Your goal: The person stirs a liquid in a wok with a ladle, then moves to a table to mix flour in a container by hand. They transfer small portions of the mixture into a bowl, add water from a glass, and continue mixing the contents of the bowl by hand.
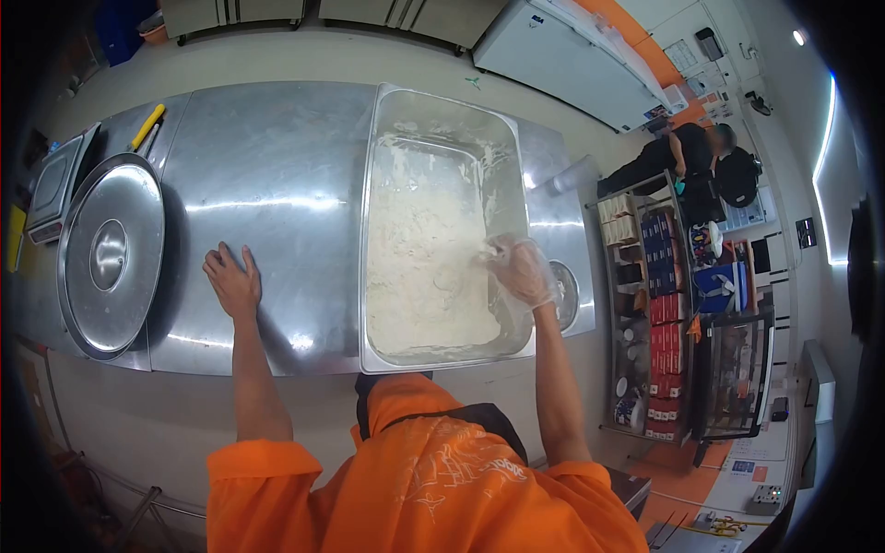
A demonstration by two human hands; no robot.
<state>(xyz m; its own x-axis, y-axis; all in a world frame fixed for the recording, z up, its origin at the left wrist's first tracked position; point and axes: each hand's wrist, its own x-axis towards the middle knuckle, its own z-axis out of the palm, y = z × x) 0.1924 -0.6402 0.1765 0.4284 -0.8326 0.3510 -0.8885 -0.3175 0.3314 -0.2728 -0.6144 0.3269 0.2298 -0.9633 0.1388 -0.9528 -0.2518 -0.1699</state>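
My left hand (234, 280) rests bare on the steel table (267, 166), its fingers spread and nothing in it. A deep rectangular metal tray (369, 230) stands to its right, with pale flour (424, 267) over its bottom and smears on its walls. Over the right part of the tray is my right hand (519, 269), in a clear plastic glove. Its fingers are curled near some pale matter, blurred, so what they hold cannot be made out. Part of a round metal bowl (564, 295) shows behind the right wrist.
A round metal lid (111, 256) lies at the table's left, beside a scale (60, 189) and a yellow-handled tool (147, 126). A clear container (573, 175) is at the right end. Beyond are a stocked shelf rack (662, 276), a white chest freezer (572, 64) and a person in black (664, 157).
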